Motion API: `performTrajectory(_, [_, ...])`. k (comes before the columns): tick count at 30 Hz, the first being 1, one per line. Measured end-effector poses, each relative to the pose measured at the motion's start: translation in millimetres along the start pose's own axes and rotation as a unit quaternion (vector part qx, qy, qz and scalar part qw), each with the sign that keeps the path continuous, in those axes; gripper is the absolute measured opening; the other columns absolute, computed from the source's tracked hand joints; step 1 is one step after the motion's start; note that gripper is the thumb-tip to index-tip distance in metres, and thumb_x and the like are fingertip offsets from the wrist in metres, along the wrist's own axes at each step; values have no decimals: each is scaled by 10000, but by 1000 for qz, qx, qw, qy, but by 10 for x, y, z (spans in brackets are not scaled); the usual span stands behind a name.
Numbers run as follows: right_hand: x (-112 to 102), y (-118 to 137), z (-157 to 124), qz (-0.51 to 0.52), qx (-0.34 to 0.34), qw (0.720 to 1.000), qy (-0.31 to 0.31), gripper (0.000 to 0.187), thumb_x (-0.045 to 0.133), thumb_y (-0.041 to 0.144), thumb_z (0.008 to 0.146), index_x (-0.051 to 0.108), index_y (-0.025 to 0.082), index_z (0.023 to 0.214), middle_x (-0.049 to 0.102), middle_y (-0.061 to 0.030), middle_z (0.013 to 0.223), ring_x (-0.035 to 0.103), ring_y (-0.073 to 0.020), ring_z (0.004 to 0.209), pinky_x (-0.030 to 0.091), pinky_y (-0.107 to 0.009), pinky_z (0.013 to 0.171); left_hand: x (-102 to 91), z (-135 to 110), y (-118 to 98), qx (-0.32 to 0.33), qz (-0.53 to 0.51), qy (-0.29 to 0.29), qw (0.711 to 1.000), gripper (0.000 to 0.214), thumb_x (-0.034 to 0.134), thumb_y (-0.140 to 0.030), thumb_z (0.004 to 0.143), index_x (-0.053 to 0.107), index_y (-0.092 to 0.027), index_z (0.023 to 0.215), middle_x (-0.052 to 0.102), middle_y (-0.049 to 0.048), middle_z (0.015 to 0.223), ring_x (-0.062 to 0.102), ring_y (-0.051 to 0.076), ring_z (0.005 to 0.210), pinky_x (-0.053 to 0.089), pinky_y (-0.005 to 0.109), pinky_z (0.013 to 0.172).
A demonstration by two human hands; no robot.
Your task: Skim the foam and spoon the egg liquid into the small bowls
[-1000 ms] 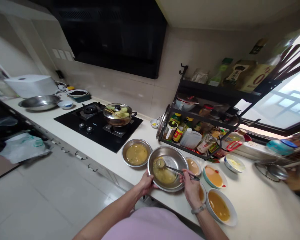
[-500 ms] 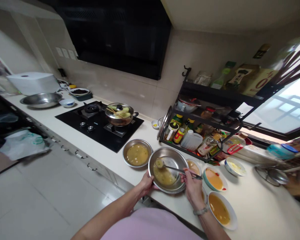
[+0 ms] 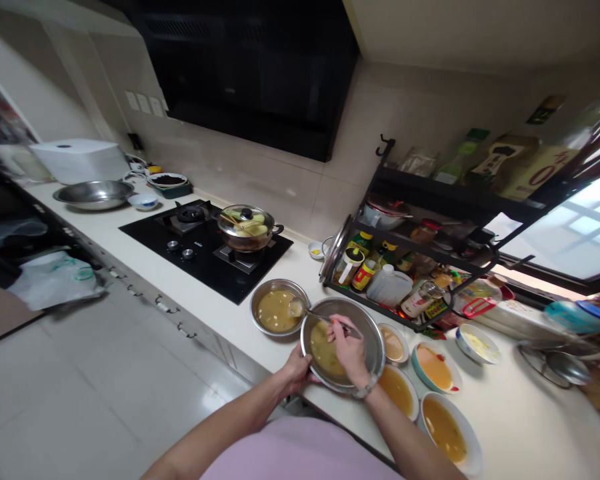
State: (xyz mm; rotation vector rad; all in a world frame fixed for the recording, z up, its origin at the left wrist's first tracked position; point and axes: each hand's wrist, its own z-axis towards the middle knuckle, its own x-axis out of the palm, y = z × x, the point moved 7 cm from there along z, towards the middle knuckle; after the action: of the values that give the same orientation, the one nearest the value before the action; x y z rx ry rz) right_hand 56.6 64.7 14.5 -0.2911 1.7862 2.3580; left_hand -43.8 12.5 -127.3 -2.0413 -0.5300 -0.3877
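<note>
Ladle (image 3: 310, 312) in R hand (image 3: 349, 347); L hand (image 3: 295, 370) grips bowl (image 3: 376, 333).

top (image 3: 305, 457): pale pink | forearms (image 3: 230, 427): bare | right wrist: silvery band (image 3: 365, 389)

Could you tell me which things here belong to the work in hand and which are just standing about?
In use: left hand on the large steel bowl; right hand holding the ladle over the smaller steel bowl of yellow liquid.
Standing about: lidded pot on the hob, seasoning rack, wide steel basin, white bowl of orange liquid.
</note>
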Motion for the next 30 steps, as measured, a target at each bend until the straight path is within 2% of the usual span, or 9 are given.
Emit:
performTrajectory(4, [187, 311, -149, -60, -195, 975, 91, 224, 483, 263, 885, 698, 208, 919, 708, -75, 854, 667, -197, 778, 553, -330, 737, 6, -11, -6, 4, -5, -2, 1000, 495, 557, -87, 697, 488, -170, 1181, 668, 35, 830, 618, 151, 590, 533, 275, 496])
performTrajectory(7, [104, 367, -189, -78, -240, 961, 110, 251, 471, 235, 889, 711, 228, 963, 712, -82, 952, 661, -213, 929, 538, -363, 844, -4, -19, -12, 6, -7, -5, 1000, 483, 559, -90, 711, 493, -174, 1182, 662, 26, 814, 616, 152, 607, 541, 280, 506])
performTrajectory(10, [-215, 232, -110, -93, -176, 978, 65, 233, 502, 275, 881, 716, 233, 962, 710, -75, 920, 662, -214, 887, 539, -376, 844, -28, -9, 9, -5, -4, -10, 1000, 508, 570, -79, 714, 482, -179, 1204, 661, 24, 825, 622, 153, 616, 554, 292, 528])
performTrajectory(14, [-817, -55, -99, -93, -75, 993, -1, 212, 568, 331, 842, 712, 219, 951, 706, -71, 908, 659, -208, 779, 563, -362, 734, -61, 20, 26, -5, 2, -15, 1000, 518, 554, -53, 720, 470, -174, 1217, 652, 20, 828, 620, 139, 605, 545, 252, 506])
performTrajectory(16, [-1088, -130, -166, -104, -63, 992, -11, 213, 606, 357, 807, 725, 212, 908, 711, -69, 865, 662, -218, 780, 554, -379, 774, -68, 27, 34, -5, 2, -14, 1000, 531, 527, -26, 717, 455, -167, 1224, 644, 16, 821, 619, 132, 596, 534, 230, 484])
performTrajectory(19, [-1362, -147, -324, -128, -64, 990, 13, 186, 633, 367, 770, 745, 228, 824, 725, -63, 828, 671, -238, 780, 548, -401, 793, -70, 31, 41, -5, -1, -13, 1000, 537, 505, -3, 707, 444, -162, 1217, 643, 23, 844, 624, 135, 601, 534, 230, 467])
performTrajectory(22, [-1503, -150, -501, -130, -39, 990, 44, 160, 677, 357, 728, 759, 261, 825, 740, -52, 871, 680, -255, 822, 540, -426, 850, -67, 39, 43, -2, -4, -12, 1000, 508, 515, -13, 703, 461, -161, 1186, 649, 37, 885, 630, 142, 613, 545, 250, 464])
performTrajectory(26, [-1516, -188, -685, -121, 0, 991, 48, 168, 726, 363, 684, 766, 271, 819, 743, -59, 884, 687, -262, 861, 542, -412, 865, -69, 47, 55, -3, -5, -19, 1000, 493, 531, -35, 707, 470, -158, 1181, 655, 36, 864, 619, 136, 584, 543, 261, 463])
performTrajectory(30, [-1356, -269, -762, -83, 65, 994, 10, 244, 721, 450, 678, 746, 234, 789, 727, -72, 764, 671, -225, 625, 573, -342, 588, -42, 30, 45, -1, 6, -11, 1000, 536, 524, -41, 710, 464, -168, 1227, 685, 55, 899, 627, 136, 581, 539, 255, 484])
